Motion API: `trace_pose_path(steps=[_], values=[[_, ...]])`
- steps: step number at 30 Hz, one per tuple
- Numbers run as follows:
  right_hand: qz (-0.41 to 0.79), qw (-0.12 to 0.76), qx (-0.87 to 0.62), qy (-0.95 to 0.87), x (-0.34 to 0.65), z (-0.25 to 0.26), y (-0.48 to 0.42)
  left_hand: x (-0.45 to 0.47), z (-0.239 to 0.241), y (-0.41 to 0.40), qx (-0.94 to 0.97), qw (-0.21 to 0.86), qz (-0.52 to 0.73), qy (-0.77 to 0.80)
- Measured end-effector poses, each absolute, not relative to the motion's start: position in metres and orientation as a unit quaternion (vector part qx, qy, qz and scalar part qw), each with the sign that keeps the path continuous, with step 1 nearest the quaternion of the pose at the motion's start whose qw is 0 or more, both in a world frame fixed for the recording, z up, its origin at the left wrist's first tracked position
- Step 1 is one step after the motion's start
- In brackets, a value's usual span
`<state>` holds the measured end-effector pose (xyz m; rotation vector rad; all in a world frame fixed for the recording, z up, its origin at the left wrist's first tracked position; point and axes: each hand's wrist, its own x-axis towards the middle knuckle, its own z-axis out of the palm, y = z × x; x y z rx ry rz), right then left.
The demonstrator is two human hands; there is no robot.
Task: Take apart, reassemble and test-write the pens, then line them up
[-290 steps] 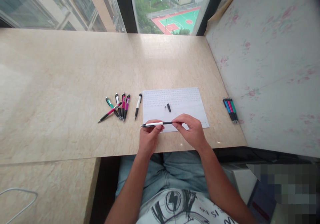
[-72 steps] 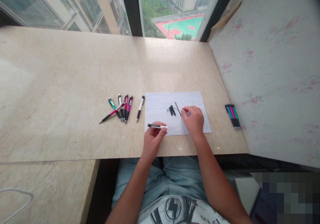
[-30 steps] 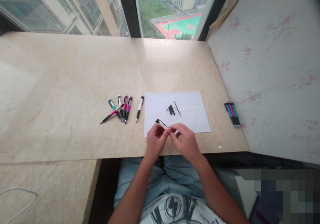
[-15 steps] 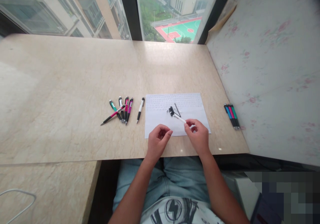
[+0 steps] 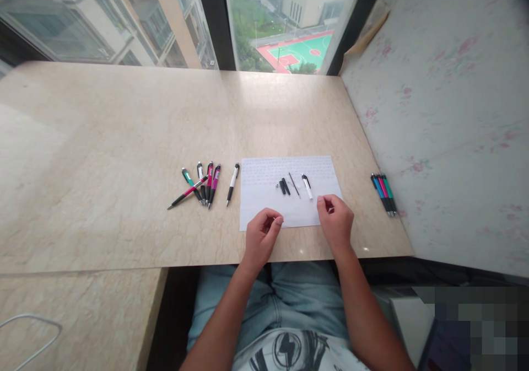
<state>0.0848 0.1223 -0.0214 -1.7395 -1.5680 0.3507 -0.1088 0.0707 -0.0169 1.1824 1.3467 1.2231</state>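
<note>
A white pen barrel with a black clip (image 5: 307, 186) lies on the written sheet of paper (image 5: 260, 211). To its left on the sheet are a thin dark refill (image 5: 294, 184), black grip pieces (image 5: 284, 187) and a tiny part (image 5: 277, 186). My right hand (image 5: 336, 222) is just below and right of the barrel, apart from it, its fingers curled closed with nothing showing in them. Over the sheet's lower left edge, my left hand (image 5: 262, 236) is closed in a pinch. Something small and pale shows at its fingertips, too small to name.
Left of the sheet lie a white pen (image 5: 233, 184) and a group of coloured pens (image 5: 212, 186), one crossing the others. Several pens (image 5: 383, 194) sit side by side by the right wall. A pale cable (image 5: 37, 317) rests on the lower left surface. Windows border the far edge.
My right hand has let go of the white barrel, which now lies right of the refill, and has drawn back to the right. My left hand has barely moved.
</note>
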Motion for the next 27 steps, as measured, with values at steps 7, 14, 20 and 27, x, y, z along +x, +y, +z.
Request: trace_pose_path(steps=[7, 14, 20, 27], values=[[0.172, 0.436, -0.629, -0.621, 0.087, -0.026, 0.097, -0.108, -0.022, 0.060, 0.484, 0.468, 0.519, 0.526], [0.212, 0.482, -0.632, -0.569, 0.089, -0.034, 0.097, -0.111, -0.015, 0.066, 0.526, 0.429, 0.481, 0.554], [0.234, 0.493, -0.626, -0.557, 0.089, -0.034, 0.099, -0.110, -0.015, 0.067, 0.498, 0.451, 0.499, 0.548], [0.241, 0.508, -0.627, -0.539, 0.089, -0.035, 0.102, -0.111, -0.012, 0.070, 0.475, 0.463, 0.522, 0.536]])
